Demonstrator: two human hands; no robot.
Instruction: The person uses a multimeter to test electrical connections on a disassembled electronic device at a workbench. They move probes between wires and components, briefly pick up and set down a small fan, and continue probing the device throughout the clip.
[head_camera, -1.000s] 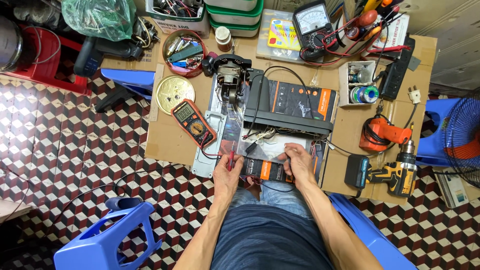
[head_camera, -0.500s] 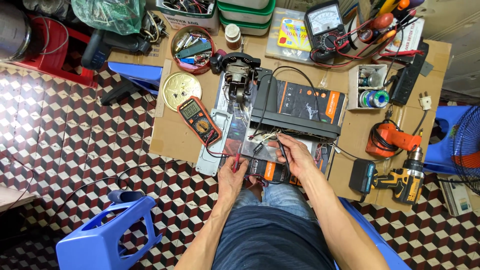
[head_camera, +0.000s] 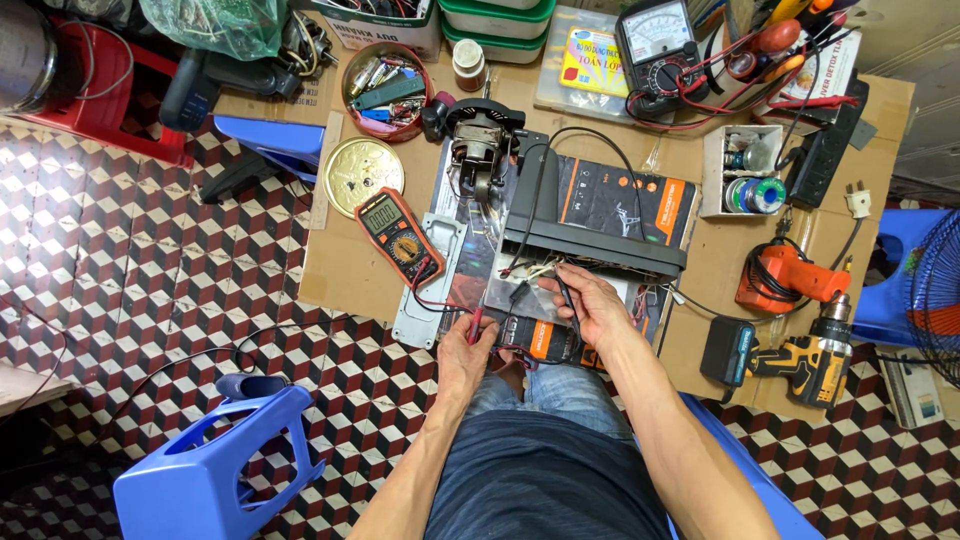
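Probes, red (head_camera: 474, 326) in left grip (head_camera: 465, 352), black (head_camera: 567, 296) in right (head_camera: 590, 305), over cluttered cardboard bench (head_camera: 345, 270).

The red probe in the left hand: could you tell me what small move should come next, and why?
Probably lower the red probe tip onto a contact in the open device. The left hand holds it at the near edge, the right hand holds the black probe over the wiring, and the orange multimeter is on.

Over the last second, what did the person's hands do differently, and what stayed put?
The right hand moved from the device's near edge up toward the wires at the black box, now with a black probe. The left hand kept its red probe, shifting slightly nearer the person. The orange multimeter, fan motor and drills stayed put.
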